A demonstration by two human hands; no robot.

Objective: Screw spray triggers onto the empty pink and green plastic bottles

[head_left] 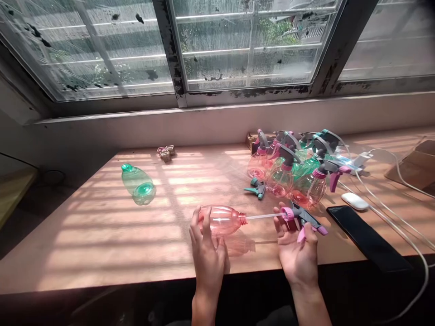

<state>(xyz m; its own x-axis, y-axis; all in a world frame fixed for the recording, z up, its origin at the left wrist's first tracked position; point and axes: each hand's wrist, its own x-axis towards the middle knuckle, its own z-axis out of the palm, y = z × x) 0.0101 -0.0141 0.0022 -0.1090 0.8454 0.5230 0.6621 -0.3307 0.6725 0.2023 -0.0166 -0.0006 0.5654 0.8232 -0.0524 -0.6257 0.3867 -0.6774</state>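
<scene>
My left hand [208,246] grips the base end of a clear pink bottle [226,219], which is held sideways just over the table with its threaded neck facing right. In my right hand [297,249] is a spray trigger head [302,217], grey with a pink collar and pink lever. A thin white dip tube [263,216] runs from the collar into the bottle's mouth. The collar is apart from the neck. Beyond my hands, a loose green and grey spray trigger head [257,188] lies on the table. A green bottle [137,183] without a top stands at the left.
Several assembled pink and green spray bottles [280,174] cluster at the back right. Near them are a white case [355,201], a black phone [367,235], white cables [384,213] and a cardboard box [416,165]. Small square pieces [166,153] lie toward the window wall.
</scene>
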